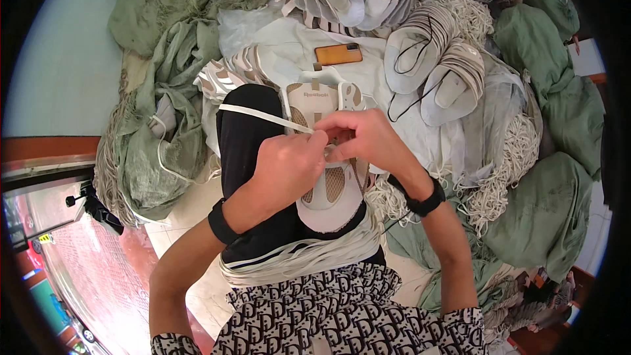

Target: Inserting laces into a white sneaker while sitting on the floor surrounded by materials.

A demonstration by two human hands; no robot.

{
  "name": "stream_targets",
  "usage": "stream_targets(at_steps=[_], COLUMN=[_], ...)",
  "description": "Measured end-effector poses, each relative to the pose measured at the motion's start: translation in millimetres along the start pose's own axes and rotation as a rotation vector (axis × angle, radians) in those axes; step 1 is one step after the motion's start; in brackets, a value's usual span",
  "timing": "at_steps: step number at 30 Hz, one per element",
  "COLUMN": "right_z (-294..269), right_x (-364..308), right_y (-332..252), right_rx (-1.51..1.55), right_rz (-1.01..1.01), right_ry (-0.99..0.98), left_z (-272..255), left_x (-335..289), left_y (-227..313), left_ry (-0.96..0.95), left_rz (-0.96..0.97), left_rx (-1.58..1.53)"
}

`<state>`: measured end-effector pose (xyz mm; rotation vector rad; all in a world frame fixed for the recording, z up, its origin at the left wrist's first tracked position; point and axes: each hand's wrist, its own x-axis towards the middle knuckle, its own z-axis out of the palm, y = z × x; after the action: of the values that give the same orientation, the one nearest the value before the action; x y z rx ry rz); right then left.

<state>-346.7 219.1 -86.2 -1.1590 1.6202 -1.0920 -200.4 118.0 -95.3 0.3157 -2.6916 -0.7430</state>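
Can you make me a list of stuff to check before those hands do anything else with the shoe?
1. Toe of the shoe over the black trousers, pointing toward the person: ok.
2. Left hand and right hand both at the middle of the shoe: ok.
3. White lace reaching the fingers: ok.
4. Which hand is pinching the lace: cannot tell, the fingers meet there.
5. Lace through the holes under the fingers: cannot tell, the hands cover that spot.
6. Phone away from the hands: ok, it lies beyond the shoe.
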Motion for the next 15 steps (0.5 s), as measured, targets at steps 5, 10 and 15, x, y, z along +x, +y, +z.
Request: stream_targets(at_steps=[5, 10, 15], right_z=[-6, 8, 17], right_x=[14, 1, 0], right_y=[3, 13, 17], right_rx=[-0.375, -1.102, -1.043], right_rz=[-0.032, -0.558, -0.776], right_ry=[-0.111, 0.142, 0.417], left_z=[-3, -30, -28], left_x=[-4, -7, 0], left_y=[-3, -21, -22], left_ry=[0.008, -0.229, -0.284], left_rz=[0.06, -0.652, -0.605], left_rx=[0.041, -0.775, -0.874])
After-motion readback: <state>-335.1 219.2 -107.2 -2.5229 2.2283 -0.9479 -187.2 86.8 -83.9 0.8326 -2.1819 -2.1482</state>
